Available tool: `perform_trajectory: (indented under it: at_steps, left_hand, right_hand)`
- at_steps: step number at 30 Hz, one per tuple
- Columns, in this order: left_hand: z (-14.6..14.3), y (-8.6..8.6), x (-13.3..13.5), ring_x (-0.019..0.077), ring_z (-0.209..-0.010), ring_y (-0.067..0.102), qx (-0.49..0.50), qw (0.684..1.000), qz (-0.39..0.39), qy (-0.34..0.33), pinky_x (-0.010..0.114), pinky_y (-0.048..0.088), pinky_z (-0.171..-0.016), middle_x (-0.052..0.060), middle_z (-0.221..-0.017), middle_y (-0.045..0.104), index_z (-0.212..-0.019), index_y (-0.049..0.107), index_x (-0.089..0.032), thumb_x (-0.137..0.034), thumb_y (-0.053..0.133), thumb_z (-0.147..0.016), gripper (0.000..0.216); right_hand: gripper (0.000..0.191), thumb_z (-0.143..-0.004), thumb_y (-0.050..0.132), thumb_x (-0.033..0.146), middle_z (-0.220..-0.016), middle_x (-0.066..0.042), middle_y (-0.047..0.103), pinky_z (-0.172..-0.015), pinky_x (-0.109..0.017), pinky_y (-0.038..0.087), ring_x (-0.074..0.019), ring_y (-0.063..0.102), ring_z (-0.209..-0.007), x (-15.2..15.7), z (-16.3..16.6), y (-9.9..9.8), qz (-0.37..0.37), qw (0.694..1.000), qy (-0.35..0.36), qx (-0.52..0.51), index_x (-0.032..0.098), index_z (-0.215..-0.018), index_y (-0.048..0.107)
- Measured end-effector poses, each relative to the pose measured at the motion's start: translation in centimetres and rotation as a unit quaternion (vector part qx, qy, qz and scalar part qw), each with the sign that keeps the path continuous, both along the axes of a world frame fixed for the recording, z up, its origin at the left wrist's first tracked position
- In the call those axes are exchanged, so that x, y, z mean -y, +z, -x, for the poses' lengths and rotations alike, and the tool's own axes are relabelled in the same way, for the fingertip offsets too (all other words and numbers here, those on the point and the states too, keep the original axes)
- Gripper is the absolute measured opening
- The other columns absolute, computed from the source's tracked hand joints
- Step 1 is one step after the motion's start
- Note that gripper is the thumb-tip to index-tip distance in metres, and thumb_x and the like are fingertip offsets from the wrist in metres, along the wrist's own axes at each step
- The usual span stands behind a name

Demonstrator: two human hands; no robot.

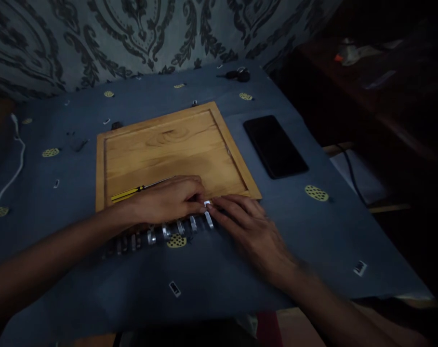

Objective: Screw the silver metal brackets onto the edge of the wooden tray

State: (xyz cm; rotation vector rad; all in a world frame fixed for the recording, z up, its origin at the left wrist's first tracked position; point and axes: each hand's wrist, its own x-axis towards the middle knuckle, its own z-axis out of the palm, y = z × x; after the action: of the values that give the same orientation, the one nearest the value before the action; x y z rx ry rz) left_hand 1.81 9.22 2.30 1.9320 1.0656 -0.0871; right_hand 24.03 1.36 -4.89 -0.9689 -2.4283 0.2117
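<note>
The left hand (pixel 171 200) is partly curled, its thumb tip at a bright metal band (pixel 208 220) beside the near edge of the wooden board (pixel 168 149). The right hand (pixel 247 224) has fingers loosely extended, tips at the same band; whether either hand grips it cannot be told. Further metal bands (pixel 166 232) form 1 row leftward. A yellow-and-black screwdriver (pixel 126 193) lies on the board; a smartphone (pixel 276 147) rests right on the desk (pixel 276 270).

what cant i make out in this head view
Head view:
Bright metal piece: the left hand and right hand crowd its upper end, hiding the grip.
Wooden board: near edge partly covered by the left forearm.
White cable: cut off by the left edge.
Leftmost metal pieces: too dark and blurred to count.
</note>
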Motion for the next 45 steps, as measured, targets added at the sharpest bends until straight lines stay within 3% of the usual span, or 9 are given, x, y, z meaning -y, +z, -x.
perform_trajectory:
  at_steps: [13, 18, 28, 32, 36, 41, 45]
  left_hand:
    - [-0.5, -0.2, -0.4, 0.0114, -0.073, 0.054, 0.039, 0.999, 0.022, 0.030, 0.024, 0.038, -0.064, -0.001, -0.080, 0.058, -0.077, 0.065, -0.015, -0.032, 0.065, -0.089, 0.021]
    - [-0.7, -0.4, -0.7, 0.0097, -0.066, 0.049, 0.033, 0.997, 0.049, 0.051, 0.023, 0.037, -0.060, -0.003, -0.071, 0.055, -0.070, 0.062, -0.015, -0.036, 0.070, -0.083, 0.026]
    - [-0.6, 0.3, -1.4, 0.0095, -0.064, 0.050, 0.040, 0.995, 0.090, 0.022, 0.023, 0.039, -0.061, -0.003, -0.068, 0.055, -0.076, 0.062, -0.015, -0.043, 0.066, -0.086, 0.030]
    - [0.3, 1.1, 0.3, 0.0135, -0.073, 0.059, 0.042, 0.998, -0.017, 0.044, 0.027, 0.044, -0.066, 0.000, -0.080, 0.064, -0.087, 0.065, -0.016, -0.043, 0.056, -0.097, 0.031]
    - [0.4, 1.3, 3.2, 0.0198, -0.092, 0.064, 0.006, 0.986, -0.150, 0.067, 0.034, 0.049, -0.081, 0.003, -0.100, 0.068, -0.104, 0.066, -0.019, -0.051, 0.064, -0.097, 0.033]
    - [-0.8, 0.0, 6.0, 0.0294, -0.104, 0.061, -0.126, 0.938, -0.323, 0.025, 0.047, 0.050, -0.093, 0.007, -0.108, 0.068, -0.110, 0.067, -0.018, -0.052, 0.078, -0.087, 0.042]
    - [-1.5, -0.9, 6.8, 0.0324, -0.106, 0.061, -0.154, 0.905, -0.396, 0.016, 0.051, 0.052, -0.093, 0.009, -0.107, 0.069, -0.105, 0.068, -0.016, -0.052, 0.080, -0.085, 0.043]
  right_hand:
    - [0.048, -0.101, 0.049, 0.008, -0.135, -0.009, 0.070, -0.102, -0.047, 0.055, -0.0273, 0.058, -0.126, 0.0, 0.1, -0.3, -0.011, 1.000, -0.003, 0.024, 0.025, -0.144, 0.061]
    - [0.044, -0.100, 0.049, 0.007, -0.133, -0.012, 0.070, -0.101, -0.045, 0.055, -0.0284, 0.057, -0.125, 0.0, 0.3, 0.0, -0.025, 0.999, -0.006, 0.021, 0.019, -0.141, 0.061]
    - [0.048, -0.099, 0.048, 0.005, -0.133, -0.012, 0.069, -0.101, -0.046, 0.053, -0.0292, 0.057, -0.123, 0.1, 0.3, 0.2, -0.029, 0.999, -0.005, 0.015, 0.020, -0.143, 0.061]
    - [0.049, -0.099, 0.046, 0.006, -0.133, -0.014, 0.069, -0.101, -0.050, 0.053, -0.0309, 0.056, -0.125, 0.2, 0.3, 0.1, -0.013, 1.000, -0.003, 0.009, 0.017, -0.145, 0.059]
    - [0.044, -0.100, 0.047, 0.006, -0.132, -0.018, 0.069, -0.100, -0.049, 0.054, -0.0316, 0.056, -0.125, 0.3, 0.4, 0.0, -0.033, 0.999, 0.000, 0.021, 0.007, -0.142, 0.059]
    - [0.042, -0.102, 0.046, 0.009, -0.132, -0.017, 0.069, -0.100, -0.049, 0.055, -0.0309, 0.057, -0.124, 0.3, 0.5, 0.1, -0.028, 0.999, -0.004, 0.024, 0.008, -0.142, 0.060]
    - [0.045, -0.103, 0.044, 0.012, -0.135, -0.018, 0.068, -0.100, -0.052, 0.055, -0.0319, 0.056, -0.126, 0.3, 0.4, 0.0, -0.013, 1.000, 0.003, 0.014, 0.011, -0.146, 0.058]
